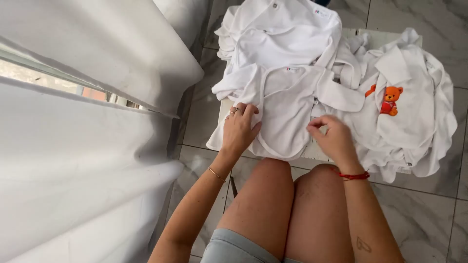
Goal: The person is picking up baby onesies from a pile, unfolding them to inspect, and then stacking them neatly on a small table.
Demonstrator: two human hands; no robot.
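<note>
A small white baby garment [287,104] lies spread out on top of a low white stool [312,152] in front of my knees. My left hand [240,129] rests flat on the garment's left side, fingers together, with rings on them and a thin bracelet at the wrist. My right hand [331,135] pinches the garment's right front edge near the fastening; a red string is tied round that wrist. More white garments [282,34] are piled behind it.
A heap of white clothes [414,112] lies to the right, with an orange teddy-bear patch [388,100] on one piece. White curtains [73,160] hang along the left by a window. The floor [424,214] is grey marble tile.
</note>
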